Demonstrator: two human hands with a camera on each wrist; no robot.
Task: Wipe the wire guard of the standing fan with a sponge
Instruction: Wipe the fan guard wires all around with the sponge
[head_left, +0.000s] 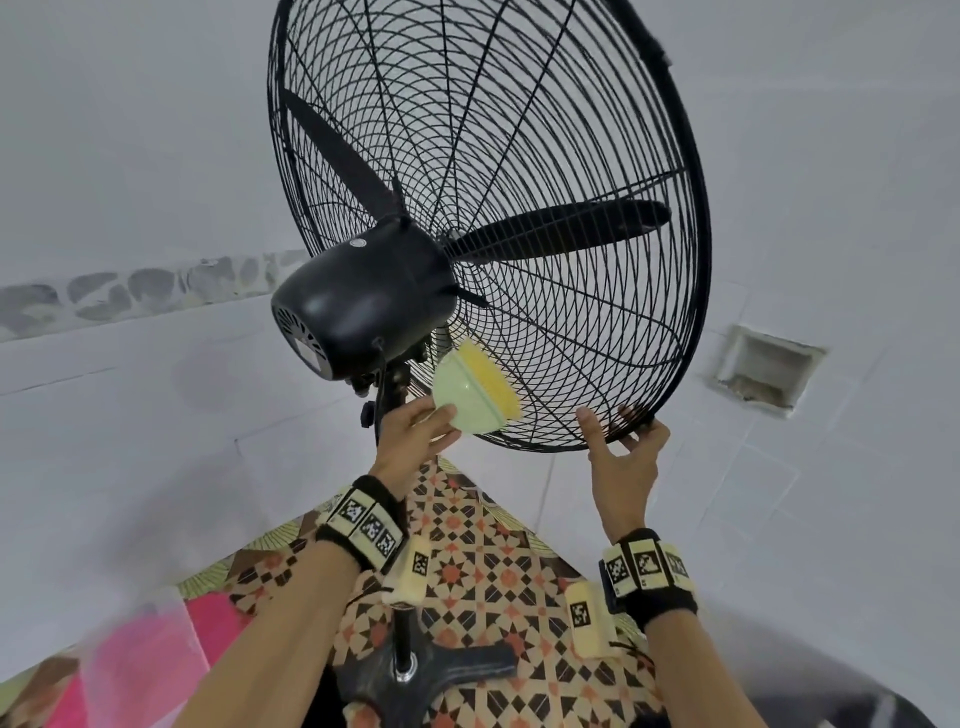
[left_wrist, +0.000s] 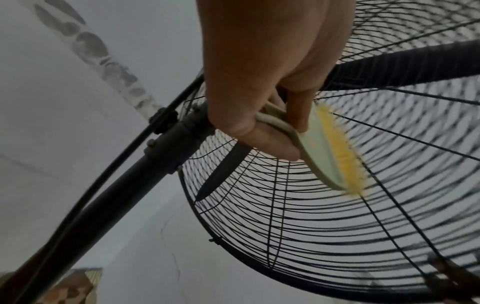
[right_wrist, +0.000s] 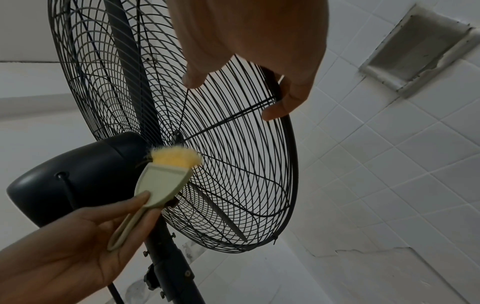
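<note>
— Guard first: where does the wire guard (head_left: 545, 208) sit, and why do you stand behind it?

— It stands tilted on its pole (right_wrist: 166, 257), motor housing (head_left: 363, 301) towards you, so the rear wires face your reach.

— Why is your right hand (head_left: 626, 457) at the bottom rim?

— Your fingers (right_wrist: 291, 96) hook over the rim, thumb spread and touching a wire, probably to steady the cage against the push.

— And the sponge (head_left: 475, 389)?

— Your left hand (head_left: 410, 436) pinches its looped green handle between thumb and fingers, pressing the yellow pad onto the lower wires just beside the housing.
</note>
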